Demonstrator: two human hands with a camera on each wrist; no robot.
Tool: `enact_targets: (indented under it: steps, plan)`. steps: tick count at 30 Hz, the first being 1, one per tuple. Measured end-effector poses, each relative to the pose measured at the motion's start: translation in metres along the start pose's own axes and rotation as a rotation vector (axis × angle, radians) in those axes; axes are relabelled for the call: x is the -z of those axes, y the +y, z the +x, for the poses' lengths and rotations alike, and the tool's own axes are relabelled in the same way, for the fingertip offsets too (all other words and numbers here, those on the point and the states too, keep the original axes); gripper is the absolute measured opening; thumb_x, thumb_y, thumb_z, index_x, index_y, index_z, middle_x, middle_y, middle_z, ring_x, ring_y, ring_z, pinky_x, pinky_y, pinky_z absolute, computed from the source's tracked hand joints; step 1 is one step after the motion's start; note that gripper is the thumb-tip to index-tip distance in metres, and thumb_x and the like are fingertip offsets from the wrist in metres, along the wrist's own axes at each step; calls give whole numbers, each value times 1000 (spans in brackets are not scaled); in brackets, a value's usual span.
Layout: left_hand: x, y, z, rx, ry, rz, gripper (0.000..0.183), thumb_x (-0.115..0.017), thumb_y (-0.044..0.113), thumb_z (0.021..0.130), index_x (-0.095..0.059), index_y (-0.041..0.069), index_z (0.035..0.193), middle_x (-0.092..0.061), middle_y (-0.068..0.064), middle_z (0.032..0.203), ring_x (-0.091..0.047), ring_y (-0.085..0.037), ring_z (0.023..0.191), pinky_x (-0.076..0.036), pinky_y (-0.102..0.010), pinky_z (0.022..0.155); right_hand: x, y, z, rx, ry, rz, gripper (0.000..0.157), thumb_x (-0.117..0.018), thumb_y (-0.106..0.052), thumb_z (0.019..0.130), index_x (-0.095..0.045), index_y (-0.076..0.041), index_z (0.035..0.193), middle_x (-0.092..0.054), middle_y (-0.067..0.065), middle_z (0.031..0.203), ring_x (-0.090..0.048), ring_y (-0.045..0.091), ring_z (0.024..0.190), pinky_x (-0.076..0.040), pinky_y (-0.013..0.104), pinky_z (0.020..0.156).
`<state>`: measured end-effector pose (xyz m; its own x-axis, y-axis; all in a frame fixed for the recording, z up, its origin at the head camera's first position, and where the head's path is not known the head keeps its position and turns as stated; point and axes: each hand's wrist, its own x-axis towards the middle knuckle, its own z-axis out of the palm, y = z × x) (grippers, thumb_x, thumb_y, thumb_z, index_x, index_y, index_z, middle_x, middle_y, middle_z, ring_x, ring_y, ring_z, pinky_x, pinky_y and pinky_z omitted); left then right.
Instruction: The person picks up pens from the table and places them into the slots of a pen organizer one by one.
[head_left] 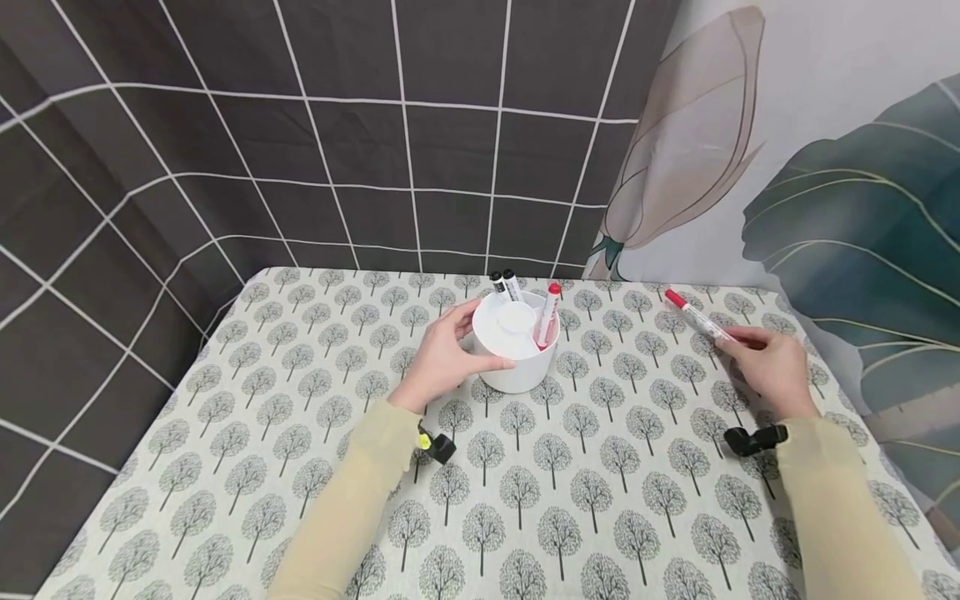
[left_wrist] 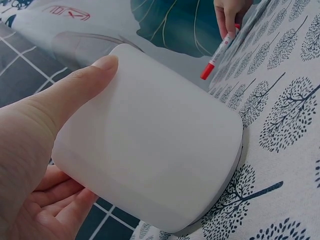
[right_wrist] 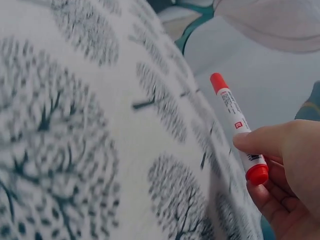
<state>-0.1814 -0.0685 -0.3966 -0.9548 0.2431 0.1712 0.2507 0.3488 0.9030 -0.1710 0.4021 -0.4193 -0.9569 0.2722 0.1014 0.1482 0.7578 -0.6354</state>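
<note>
My left hand [head_left: 444,357] grips a round white pen holder [head_left: 517,377], thumb along its near side and fingers round the far left. Its smooth white wall [left_wrist: 155,135] fills much of the left wrist view. A red-capped marker [head_left: 550,315] leans in the right compartment, and two black-capped markers [head_left: 512,285] stand at the back. Off to the right, my right hand [head_left: 776,367] pinches another red marker [right_wrist: 232,112] between thumb and fingers near one end. That marker's red cap points away, up and left in the head view.
A cloth with a tree print [head_left: 480,500] covers the table. Behind it hangs a dark curtain [head_left: 352,142] with a white grid, and at the right a pale curtain [head_left: 697,200] with large leaves and flowers. Black cameras are strapped to both wrists.
</note>
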Motion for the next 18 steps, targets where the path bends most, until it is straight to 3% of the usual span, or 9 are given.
enact_targets:
  steps: [4,11,18]
  plan:
    - [0,-2,0,-9,2,-13,109,-100,36,61,-45,17,154,-53,-1,146,-52,-17,133,-42,-29,110,4,-10,-2,20,4,30,48,-71,-39,97,-69,-3,129,-71,8,103,-56,7,78,-46,22,57]
    - [-1,-2,0,-10,4,-24,108,-100,34,63,-45,16,153,-53,-2,146,-51,-18,133,-43,-27,109,12,-36,-6,49,28,126,50,-73,-41,94,-70,-6,129,-61,-30,88,-58,-3,80,-47,14,58]
    - [-1,-1,0,-6,4,-26,106,-100,32,63,-45,17,153,-53,-2,146,-51,-17,133,-42,-26,109,18,-60,-10,115,73,190,45,-77,-35,93,-72,-4,125,-60,-37,88,-59,-8,81,-47,6,63]
